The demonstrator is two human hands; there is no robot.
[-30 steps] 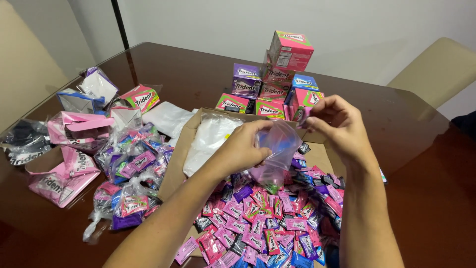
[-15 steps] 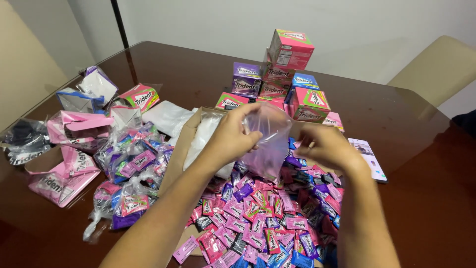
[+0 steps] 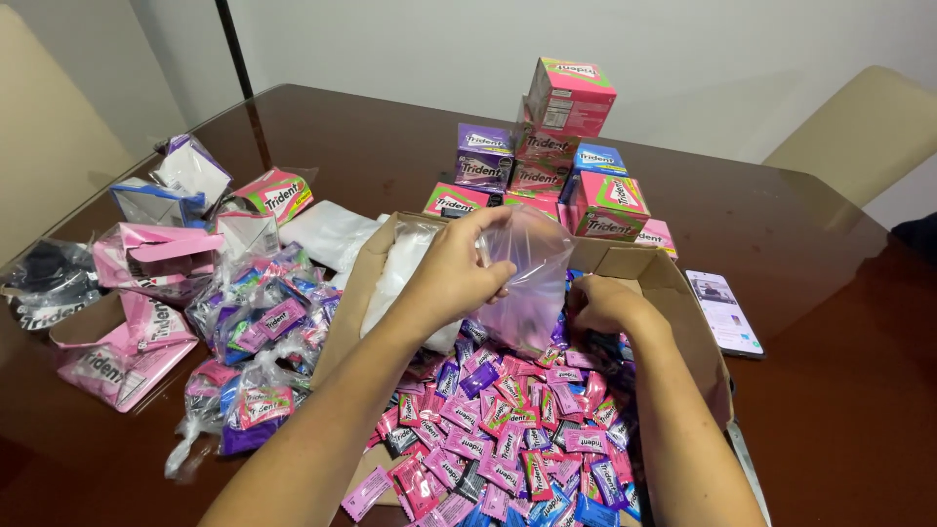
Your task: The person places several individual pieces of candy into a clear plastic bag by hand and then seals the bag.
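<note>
Counts on the worktop [image 3: 810, 254]

One clear bag [image 3: 532, 283], two hands [image 3: 454, 273] [image 3: 600, 304], one cardboard tray [image 3: 673, 293], one phone [image 3: 724, 312] at three o'clock; the loose gum packs [image 3: 508, 429] are too many to count.

The right hand [image 3: 600, 304] has its fingertips sunk behind the clear plastic bag [image 3: 532, 278], so its grip cannot be told. Below the bag, the heap of gum packs [image 3: 508, 429] is cut off by the bottom edge, as are both forearms

A home dining room, glossy dark wooden table [image 3: 390, 146] under the hands, beige upholstered chair [image 3: 859, 127] beyond them, plain white wall [image 3: 683, 49] behind, smartphone [image 3: 724, 312] alongside.
</note>
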